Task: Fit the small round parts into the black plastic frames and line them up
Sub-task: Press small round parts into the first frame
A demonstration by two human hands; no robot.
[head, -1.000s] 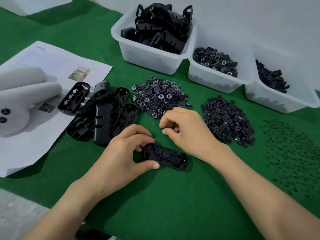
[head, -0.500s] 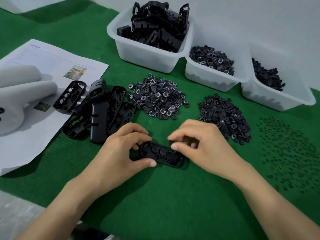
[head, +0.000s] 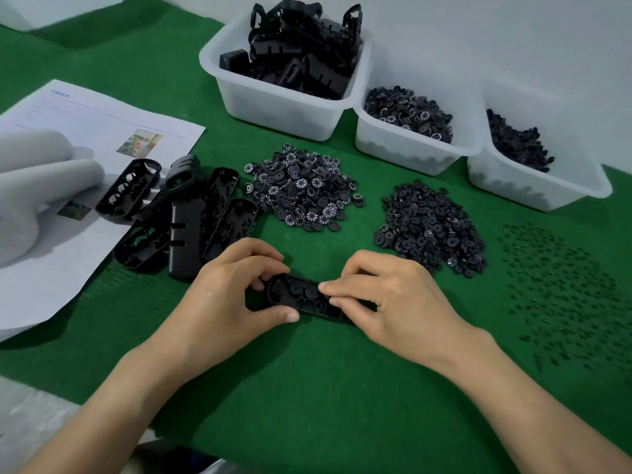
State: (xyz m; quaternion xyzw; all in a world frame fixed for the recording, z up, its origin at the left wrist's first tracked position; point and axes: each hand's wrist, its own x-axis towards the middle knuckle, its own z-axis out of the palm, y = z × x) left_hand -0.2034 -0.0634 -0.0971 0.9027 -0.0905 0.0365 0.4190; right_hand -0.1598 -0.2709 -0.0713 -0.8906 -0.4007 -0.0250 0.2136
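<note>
A long black plastic frame (head: pixel 301 297) lies on the green mat in front of me, with round parts seated in its pockets. My left hand (head: pixel 225 299) grips its left end between thumb and curled fingers. My right hand (head: pixel 386 299) covers the frame's right end, its thumb and forefinger pinched together over the frame; whatever they pinch is hidden. A heap of numbered round wheels (head: pixel 302 191) lies just beyond, and a heap of plain black discs (head: pixel 431 227) lies to its right.
Several other black frames (head: pixel 184 213) lie in a pile at the left, partly on a printed sheet (head: pixel 85 131). Three white bins (head: pixel 284 104) of parts stand at the back. Tiny black pins (head: pixel 561 289) are scattered at the right. A grey padded object (head: pixel 34 186) sits far left.
My right hand came from the wheel heap down to the frame's right end and now pinches over it. My left hand kept its grip on the frame's left end.
</note>
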